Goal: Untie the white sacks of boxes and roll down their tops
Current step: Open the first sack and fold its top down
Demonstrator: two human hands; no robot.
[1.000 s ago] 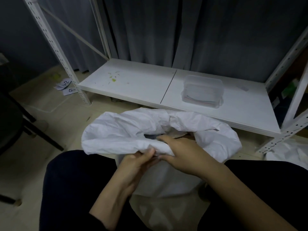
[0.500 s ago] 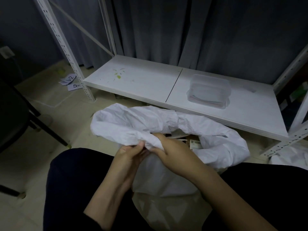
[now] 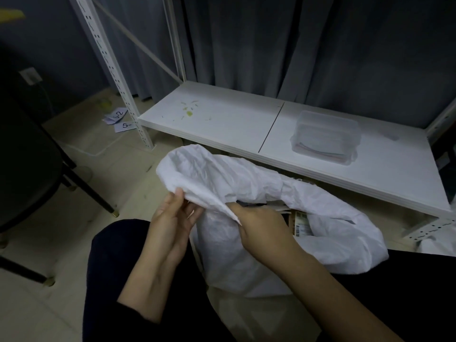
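One white sack [image 3: 246,255], two hands, one clear container [image 3: 325,137], perhaps two paper labels [image 3: 118,119]

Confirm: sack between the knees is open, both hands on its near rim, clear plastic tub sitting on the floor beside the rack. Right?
Not quite. The head view shows the clear plastic tub sitting on the white shelf of the rack, not on the floor. The rest holds: the sack is open, with the left hand and right hand on its near rim.
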